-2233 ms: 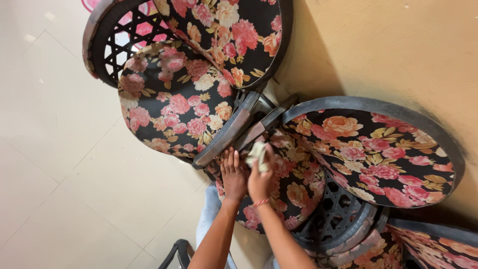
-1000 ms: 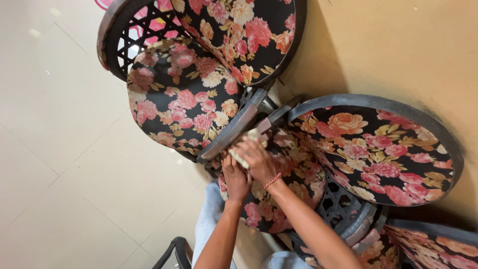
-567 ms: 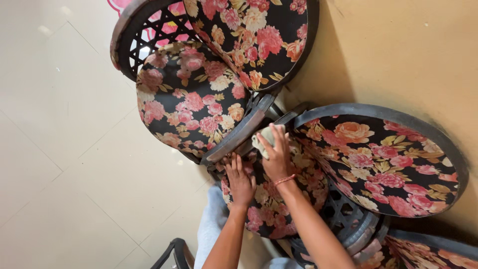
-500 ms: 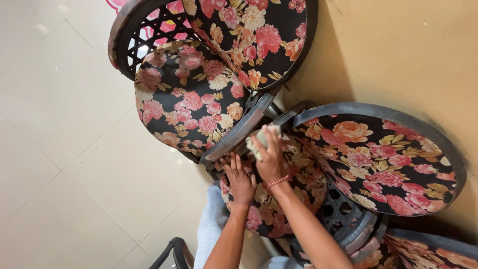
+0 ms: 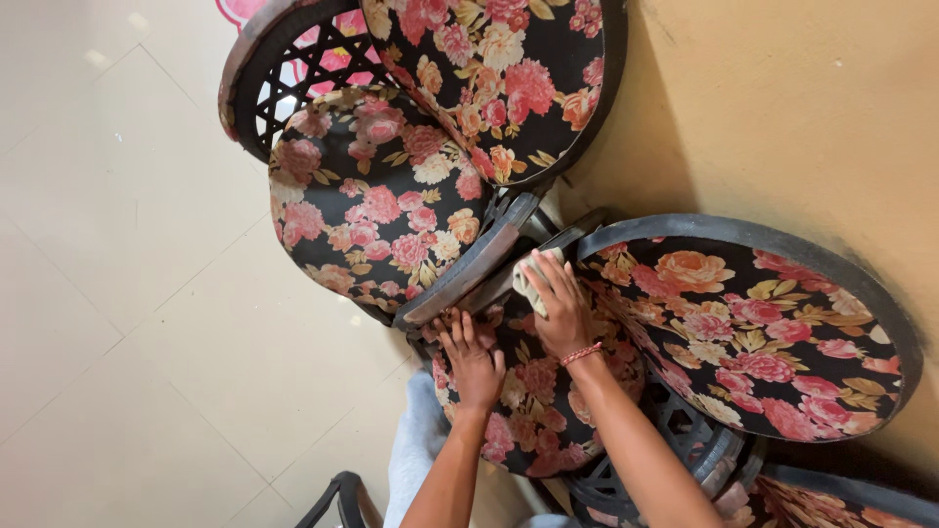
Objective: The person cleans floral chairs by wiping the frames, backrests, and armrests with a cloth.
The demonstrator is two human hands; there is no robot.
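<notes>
One head-worn camera looks steeply down, close over the black floral-cushioned round chairs, pale tiled floor left, tan wall right

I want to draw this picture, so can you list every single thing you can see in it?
Round chairs with black fabric cushions printed with pink and orange flowers: at least two, one upper left, one right, standing against the wall.
Dark rounded chair rim: one, grey-black, between the two chairs.
Pale folded cloth: one, cream, pressed on the chair frame at centre.
Plain wall: one, mustard yellow, right side.
Tiled floor: one, off-white, left side.
Red bead bracelet: one, on the right wrist.
Left hand: flat on the flowered seat.
Right hand: grip closed on the cloth.
</notes>
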